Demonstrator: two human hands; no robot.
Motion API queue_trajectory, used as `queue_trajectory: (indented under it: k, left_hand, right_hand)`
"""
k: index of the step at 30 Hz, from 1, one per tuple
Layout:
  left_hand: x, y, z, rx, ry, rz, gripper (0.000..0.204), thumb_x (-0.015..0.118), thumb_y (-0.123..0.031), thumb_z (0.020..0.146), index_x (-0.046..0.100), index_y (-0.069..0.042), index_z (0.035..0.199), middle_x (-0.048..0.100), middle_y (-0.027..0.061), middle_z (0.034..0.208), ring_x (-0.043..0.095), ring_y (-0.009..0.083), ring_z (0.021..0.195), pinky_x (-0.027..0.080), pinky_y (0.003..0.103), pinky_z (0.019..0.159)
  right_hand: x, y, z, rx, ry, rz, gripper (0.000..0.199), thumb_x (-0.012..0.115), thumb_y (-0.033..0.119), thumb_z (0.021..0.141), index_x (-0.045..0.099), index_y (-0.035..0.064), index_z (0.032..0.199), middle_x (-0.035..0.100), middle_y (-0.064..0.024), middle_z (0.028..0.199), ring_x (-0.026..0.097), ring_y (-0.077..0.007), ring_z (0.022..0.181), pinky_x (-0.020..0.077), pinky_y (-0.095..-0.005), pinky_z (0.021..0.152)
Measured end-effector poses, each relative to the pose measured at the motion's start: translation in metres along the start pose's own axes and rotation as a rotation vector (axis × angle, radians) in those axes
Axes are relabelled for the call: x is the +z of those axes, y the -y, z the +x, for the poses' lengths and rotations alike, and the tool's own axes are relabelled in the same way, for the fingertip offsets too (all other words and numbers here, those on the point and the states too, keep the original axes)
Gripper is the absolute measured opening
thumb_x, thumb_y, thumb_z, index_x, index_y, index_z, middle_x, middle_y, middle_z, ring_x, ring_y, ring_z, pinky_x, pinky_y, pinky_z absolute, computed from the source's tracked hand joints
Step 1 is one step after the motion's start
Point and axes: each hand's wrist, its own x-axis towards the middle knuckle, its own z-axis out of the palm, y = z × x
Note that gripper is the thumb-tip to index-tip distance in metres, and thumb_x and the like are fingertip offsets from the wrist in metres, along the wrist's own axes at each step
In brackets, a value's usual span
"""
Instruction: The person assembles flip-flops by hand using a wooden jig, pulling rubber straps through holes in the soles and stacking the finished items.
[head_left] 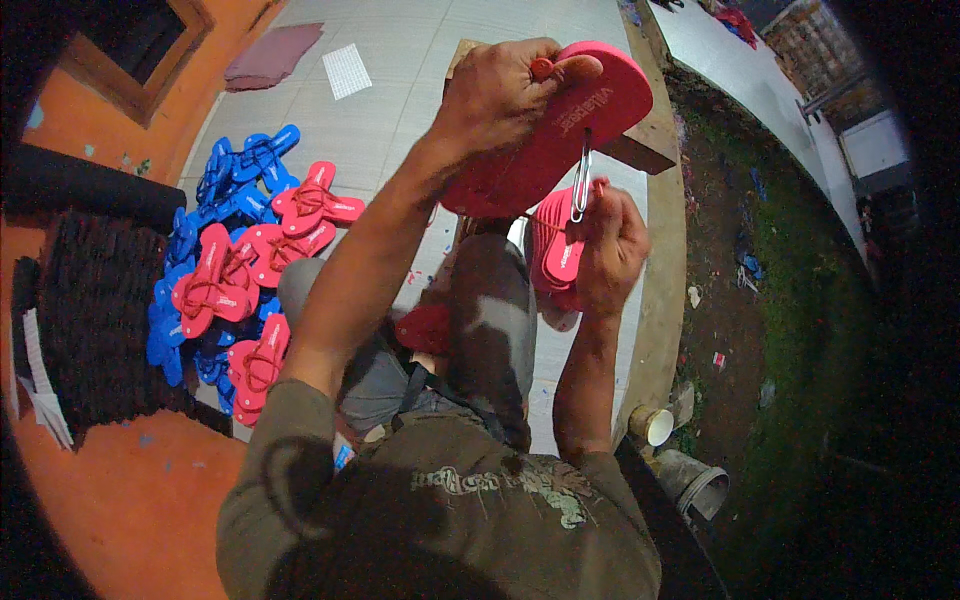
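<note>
My left hand grips a pinkish-red flip-flop sole, tilted in front of me. Its thumb lies next to a small round red plug at the sole's edge. From a hole in the sole juts a narrow shiny metal loop. Right beside that loop, the fingers of my right hand are closed in a pinch on a thin red strap, whose tip shows above them. Below the raised sole, a stack of red soles is partly hidden by my right hand.
A heap of blue flip-flops and red flip-flops with straps lies on the tiled floor to my left. Behind the raised sole is a wooden block. Dark stacked sheets stand far left; a white bucket sits lower right.
</note>
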Motion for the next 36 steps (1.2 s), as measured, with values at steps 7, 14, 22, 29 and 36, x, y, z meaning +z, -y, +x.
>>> queue_trajectory:
  k: [7,14,22,29,36]
  left_hand:
    - [0.002,-0.031,0.000,-0.160,0.033,-0.140,0.048,0.053,-0.052,0.078,0.058,-0.004,0.084,0.059,0.0139,0.067,0.059,0.0279,0.064,0.044,0.036,0.058]
    - [0.004,-0.027,0.001,-0.117,0.046,-0.150,0.049,0.052,-0.053,0.078,0.058,-0.004,0.083,0.059,0.0136,0.068,0.059,0.0276,0.064,0.044,0.037,0.058]
    - [0.008,-0.027,-0.010,-0.061,-0.077,-0.243,0.045,0.050,-0.047,0.083,0.058,-0.002,0.084,0.058,0.0105,0.068,0.056,0.0222,0.062,0.043,0.033,0.057]
    - [0.019,-0.048,-0.039,-0.192,-0.070,-0.719,0.037,0.050,-0.036,0.087,0.056,0.000,0.090,0.057,0.0010,0.076,0.049,0.0067,0.068,0.041,0.022,0.061]
    - [0.013,-0.043,-0.073,-0.165,-0.250,-0.361,0.034,0.047,-0.031,0.088,0.053,0.001,0.099,0.059,0.0059,0.087,0.055,0.0134,0.083,0.044,0.026,0.071]
  right_hand:
    - [-0.005,-0.009,-0.013,-0.035,0.161,0.388,0.032,0.046,0.032,0.089,0.053,0.0007,0.082,0.048,-0.0022,0.070,0.042,-0.0092,0.064,0.0340,-0.0220,0.058]
    - [-0.004,-0.015,-0.017,0.054,0.126,0.339,0.036,0.051,0.036,0.086,0.055,0.0006,0.079,0.050,-0.0004,0.069,0.043,-0.0079,0.060,0.0347,-0.0213,0.055]
    - [-0.031,0.020,0.006,0.496,0.311,0.390,0.022,0.054,0.020,0.085,0.056,-0.0021,0.085,0.055,-0.0027,0.074,0.049,-0.0078,0.063,0.0413,-0.0213,0.058]
    - [-0.001,0.055,0.027,0.147,-0.042,0.069,0.027,0.050,0.027,0.088,0.053,0.0013,0.097,0.058,-0.0062,0.084,0.053,-0.0102,0.072,0.0440,-0.0231,0.061]
    - [0.021,0.032,0.014,0.069,-0.044,-0.149,0.028,0.045,0.025,0.089,0.051,-0.0005,0.098,0.057,-0.0149,0.087,0.055,-0.0224,0.080,0.0429,-0.0324,0.070]
